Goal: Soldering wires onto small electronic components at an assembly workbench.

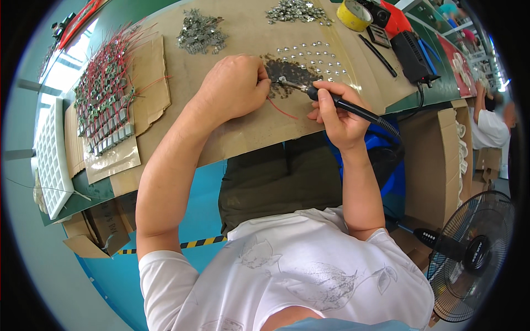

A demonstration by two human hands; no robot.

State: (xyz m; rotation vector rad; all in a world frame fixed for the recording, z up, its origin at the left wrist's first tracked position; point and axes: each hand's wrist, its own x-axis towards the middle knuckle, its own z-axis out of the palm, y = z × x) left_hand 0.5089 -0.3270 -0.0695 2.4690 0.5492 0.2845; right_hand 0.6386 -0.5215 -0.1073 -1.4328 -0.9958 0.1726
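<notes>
My left hand [236, 87] is closed in a pinch over the brown work sheet. From under its fingers trails a thin red wire [283, 112]; the part it belongs to is mostly hidden by the fingers. In my right hand [346, 120] is a soldering iron [358, 109] with a black handle, gripped like a pen. Its metal tip points left and meets a small silvery piece [282, 80] just beside my left fingertips. Beneath the tip, a dark scorched patch [301, 73] marks the sheet. Small shiny metal pieces [316, 53] stand in rows beyond it.
Loose metal parts lie in two piles [201, 33] at the back. Left, many small boards with red wires [105, 99] rest on cardboard. At right are yellow tape [354, 15], a black pen [377, 55] and a black box with a cable [412, 58]. A fan [475, 254] stands lower right.
</notes>
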